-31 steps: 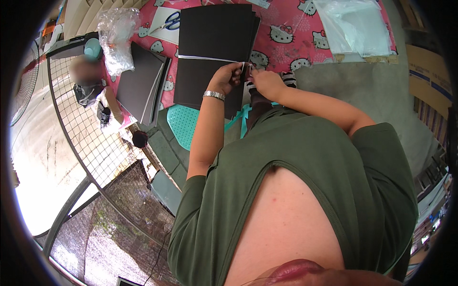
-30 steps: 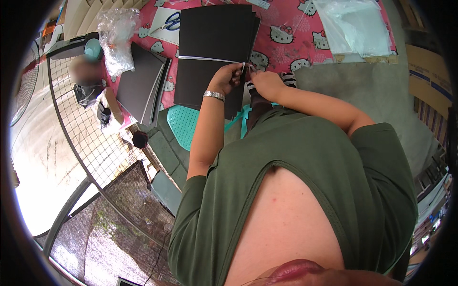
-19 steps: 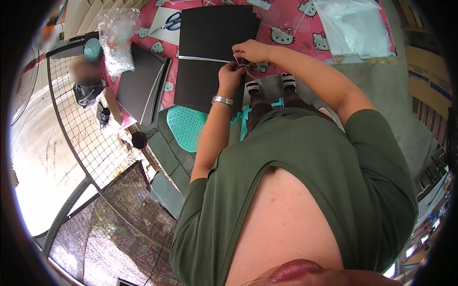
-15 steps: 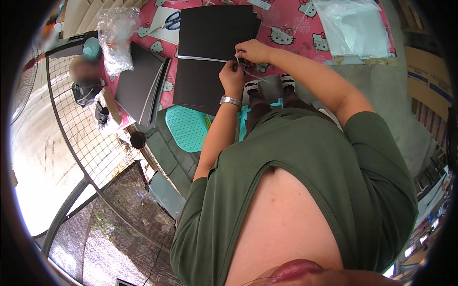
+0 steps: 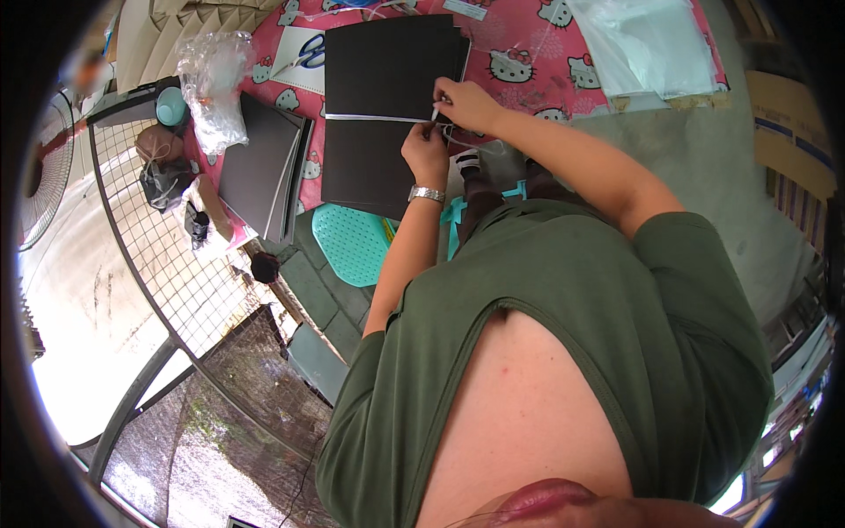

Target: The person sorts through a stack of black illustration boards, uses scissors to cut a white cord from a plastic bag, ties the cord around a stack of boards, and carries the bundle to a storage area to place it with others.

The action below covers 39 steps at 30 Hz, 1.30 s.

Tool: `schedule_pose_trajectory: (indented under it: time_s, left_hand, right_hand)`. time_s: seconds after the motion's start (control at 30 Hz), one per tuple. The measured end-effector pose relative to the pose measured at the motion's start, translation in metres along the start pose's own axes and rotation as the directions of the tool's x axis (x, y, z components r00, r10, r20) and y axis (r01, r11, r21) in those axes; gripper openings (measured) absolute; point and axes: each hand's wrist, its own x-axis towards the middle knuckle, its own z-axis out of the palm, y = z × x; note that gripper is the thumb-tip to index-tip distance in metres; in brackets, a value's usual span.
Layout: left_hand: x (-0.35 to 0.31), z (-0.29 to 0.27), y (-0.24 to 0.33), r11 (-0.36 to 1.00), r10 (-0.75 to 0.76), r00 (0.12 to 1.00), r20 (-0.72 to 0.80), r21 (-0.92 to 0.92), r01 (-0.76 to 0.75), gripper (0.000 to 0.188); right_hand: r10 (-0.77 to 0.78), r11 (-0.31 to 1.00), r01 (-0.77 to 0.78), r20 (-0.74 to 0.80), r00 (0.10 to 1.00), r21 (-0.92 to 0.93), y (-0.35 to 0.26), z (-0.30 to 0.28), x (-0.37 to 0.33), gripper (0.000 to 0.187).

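- My left hand (image 5: 425,157) is closed at the fingertips, pinching the narrow, flat white band (image 5: 378,118) at the right edge of the tall stack of matte black sheets (image 5: 387,66).
- My right hand (image 5: 466,104) pinches the same band just above, fingers curled in; the short length between my hands looks taut, likely because they work against each other.
- The band crosses the stack's middle, which probably holds the sheets together; loose white ends trail beside my fingers.
- The stack lies flat on the pink tablecloth with cartoon cat faces (image 5: 576,101), its near end by my left forearm, so both hands reach its edge.
- Left of it rests a second, slanted black stack (image 5: 255,167), also banded.
- Blue-handled scissors (image 5: 312,51) lie just beyond, seemingly within reach.
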Motion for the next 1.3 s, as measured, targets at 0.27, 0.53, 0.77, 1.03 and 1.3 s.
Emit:
schedule_pose_trajectory:
  time_s: [0.27,0.53,0.77,1.03,1.3]
  left_hand:
    - [0.020,-0.025,0.029,0.324,-0.602,0.490,0.631,-0.369,0.871,0.004]
    - [0.031,-0.033,0.037,-0.029,-0.579,0.301,0.758,-0.389,0.921,0.011]
    - [0.030,-0.031,0.029,-0.078,-0.586,0.324,0.743,-0.449,0.890,0.013]
    - [0.019,-0.018,0.028,-0.281,-0.483,0.344,0.805,-0.515,0.809,0.017]
    - [0.011,-0.023,0.025,0.119,-0.535,0.520,0.666,-0.550,0.827,0.010]
  right_hand:
    - [0.232,0.877,-0.204,-0.011,0.973,0.435,0.007,0.026,-0.079,0.036]
    - [0.105,0.978,-0.093,0.059,0.993,-0.185,0.067,-0.025,-0.069,0.028]
    - [-0.254,0.951,0.218,-0.151,0.955,-0.219,0.004,-0.002,-0.046,0.017]
    - [-0.502,0.820,0.374,-0.231,0.833,-0.434,0.013,0.015,-0.052,0.015]
    - [-0.586,0.710,0.498,-0.027,0.810,-0.499,0.011,-0.002,-0.038,0.017]
